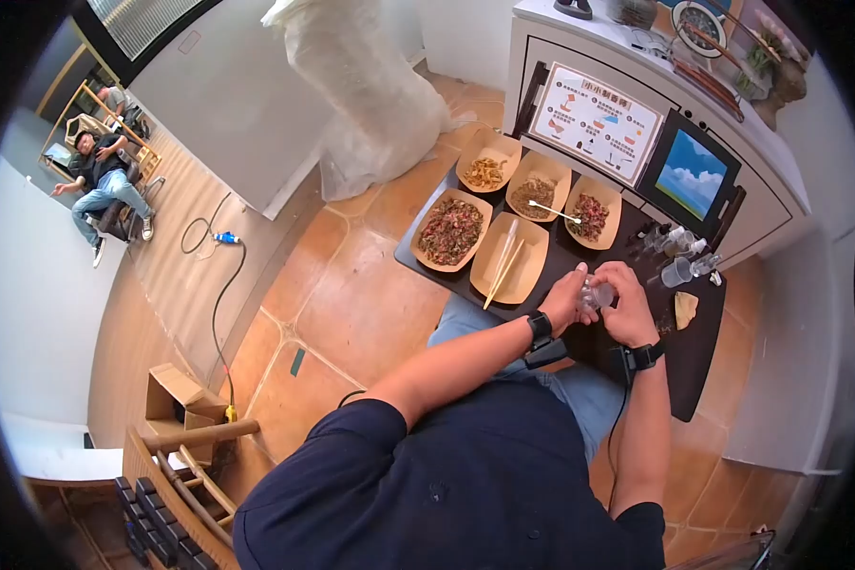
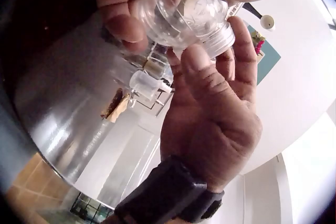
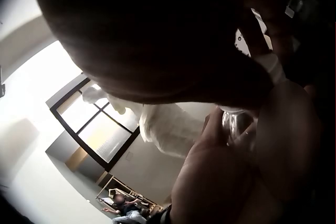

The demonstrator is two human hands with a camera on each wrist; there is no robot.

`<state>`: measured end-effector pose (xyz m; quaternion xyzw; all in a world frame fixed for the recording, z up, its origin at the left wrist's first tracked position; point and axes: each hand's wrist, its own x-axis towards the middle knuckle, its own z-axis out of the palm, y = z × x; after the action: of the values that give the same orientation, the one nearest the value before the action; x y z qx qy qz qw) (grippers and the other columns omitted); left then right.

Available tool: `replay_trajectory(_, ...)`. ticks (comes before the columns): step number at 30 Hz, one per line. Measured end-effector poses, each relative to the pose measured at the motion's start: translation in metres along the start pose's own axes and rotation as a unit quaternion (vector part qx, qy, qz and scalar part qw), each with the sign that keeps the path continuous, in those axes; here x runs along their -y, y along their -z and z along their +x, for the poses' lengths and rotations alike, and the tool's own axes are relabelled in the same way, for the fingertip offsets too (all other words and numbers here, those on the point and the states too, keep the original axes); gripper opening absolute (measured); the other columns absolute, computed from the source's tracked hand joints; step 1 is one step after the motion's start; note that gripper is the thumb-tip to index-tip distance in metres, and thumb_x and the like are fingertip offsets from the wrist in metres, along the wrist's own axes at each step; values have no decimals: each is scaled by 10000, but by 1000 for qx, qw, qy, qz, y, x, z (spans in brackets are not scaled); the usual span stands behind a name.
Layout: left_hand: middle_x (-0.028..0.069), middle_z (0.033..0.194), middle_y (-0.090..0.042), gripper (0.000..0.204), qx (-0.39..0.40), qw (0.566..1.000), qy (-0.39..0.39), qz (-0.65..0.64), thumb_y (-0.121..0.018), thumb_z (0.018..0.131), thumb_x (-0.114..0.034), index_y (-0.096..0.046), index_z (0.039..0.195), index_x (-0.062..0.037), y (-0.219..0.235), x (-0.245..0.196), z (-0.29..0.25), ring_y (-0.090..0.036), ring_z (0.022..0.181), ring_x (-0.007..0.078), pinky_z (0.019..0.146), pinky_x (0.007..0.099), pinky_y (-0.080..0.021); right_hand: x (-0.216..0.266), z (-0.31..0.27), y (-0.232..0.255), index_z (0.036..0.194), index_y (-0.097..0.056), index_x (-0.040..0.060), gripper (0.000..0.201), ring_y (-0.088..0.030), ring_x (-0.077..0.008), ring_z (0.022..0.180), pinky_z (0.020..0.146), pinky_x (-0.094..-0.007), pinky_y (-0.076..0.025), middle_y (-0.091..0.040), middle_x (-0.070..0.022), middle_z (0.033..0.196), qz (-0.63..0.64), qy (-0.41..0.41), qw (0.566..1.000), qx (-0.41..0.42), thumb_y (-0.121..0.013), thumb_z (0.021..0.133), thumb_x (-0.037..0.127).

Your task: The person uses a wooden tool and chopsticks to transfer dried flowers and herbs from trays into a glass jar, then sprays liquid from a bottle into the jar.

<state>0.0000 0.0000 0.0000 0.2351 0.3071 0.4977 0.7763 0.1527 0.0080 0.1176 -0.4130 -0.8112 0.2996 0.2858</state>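
A small clear plastic jar is held between both hands close over the dark table. My left hand grips the jar's rounded body from the left. From the right, my right hand pinches the ridged, clear screw lid, thumb on one side and fingers on the other. The lid sits at the jar's mouth in the left wrist view, and no filling shows through the wall. In the right wrist view my right hand is a dark shape that hides most of the jar.
Paper trays of dried material stand at the table's far left, one with a white spoon. Another tray holds chopsticks. Small bottles, a plastic cup and a torn brown piece lie right. An instruction board stands behind.
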Motion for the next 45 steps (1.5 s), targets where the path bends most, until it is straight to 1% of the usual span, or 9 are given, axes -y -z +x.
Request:
replay_trajectory(6, 132, 1026, -718, 634, 3, 1000, 11, -25, -420, 1132, -645, -567, 1330, -60, 2, -1, -1, -712, 684, 225, 586, 322, -586, -1, 0, 1, 909, -599, 14, 350, -623, -376, 1112, 983, -406, -501, -655, -131, 1133, -14, 23, 999, -29, -553, 619, -176)
replay_trajectory(8, 140, 1048, -714, 668, -3, 1000, 16, -20, -423, 1125, -659, -555, 1360, -47, 4, -2, -1, -716, 701, 232, 605, 328, -592, -11, 2, 0, 879, -571, 13, 315, -625, -385, 1108, 983, -400, -499, -650, -138, 1108, -22, 43, 991, -127, -556, 624, -171)
replay_trajectory(14, 168, 1176, -687, 711, 5, 999, 22, -24, -457, 1114, -665, -480, 1447, -37, 6, -3, -4, -730, 780, 250, 675, 340, -609, -70, 1, 3, 1236, -776, 87, 605, -665, -273, 1086, 903, -337, -553, -609, -87, 1219, 17, -85, 986, -143, -650, 686, -131)
replay_trajectory(20, 133, 1229, -676, 616, 18, 999, 3, -37, -603, 1109, -508, -438, 1495, -57, 3, 0, -11, -746, 964, 263, 820, 376, -635, -107, 2, -6, 1136, -710, 53, 408, -681, -307, 1107, 926, -368, -568, -628, -102, 1234, -48, -174, 966, -183, -833, 751, -6)
replay_trajectory(25, 65, 1306, -655, 662, 66, 995, -59, -35, -818, 989, -196, -445, 1518, -61, 4, 6, -15, -667, 1230, 210, 1077, 418, -563, -125, 0, -11, 1014, -672, 51, 317, -644, -411, 1245, 1059, -465, -526, -670, -169, 1319, -144, -115, 967, -177, -875, 771, 52)
replay_trajectory(30, 65, 1311, -645, 701, 66, 991, -76, 89, -907, 888, -149, -502, 1452, -52, 4, 7, -19, -651, 1227, 185, 1075, 381, -544, -120, -1, -9, 1008, -693, 47, 283, -613, -410, 1304, 1145, -485, -472, -678, -181, 1343, -192, -108, 964, -147, -866, 785, 65)
replay_trajectory(34, 62, 1285, -649, 718, -10, 941, -190, 280, -958, 830, -194, -537, 1392, -41, 7, 20, -11, -647, 1187, 177, 1069, 368, -534, -92, 1, -2, 1073, -713, 39, 280, -661, -368, 1184, 1036, -450, -532, -693, -147, 1243, -177, -84, 959, -205, -834, 820, 42)
replay_trajectory(39, 169, 1381, -608, 782, -58, 842, -264, 467, -972, 759, -232, -567, 1399, -36, -9, -14, -31, -592, 1319, 370, 1156, 444, -477, -56, 18, 6, 1169, -739, 20, 272, -717, -180, 860, 775, -320, -577, -707, -95, 1096, -56, -93, 970, -215, -776, 900, 21)
replay_trajectory(45, 201, 1425, -573, 792, -81, 834, -291, 462, -937, 783, -166, -522, 1442, -19, -4, -7, -29, -536, 1375, 404, 1187, 477, -439, -31, 36, -12, 1124, -761, -4, 222, -717, -170, 788, 749, -324, -577, -750, -89, 947, 3, -104, 985, -140, -781, 909, 45)
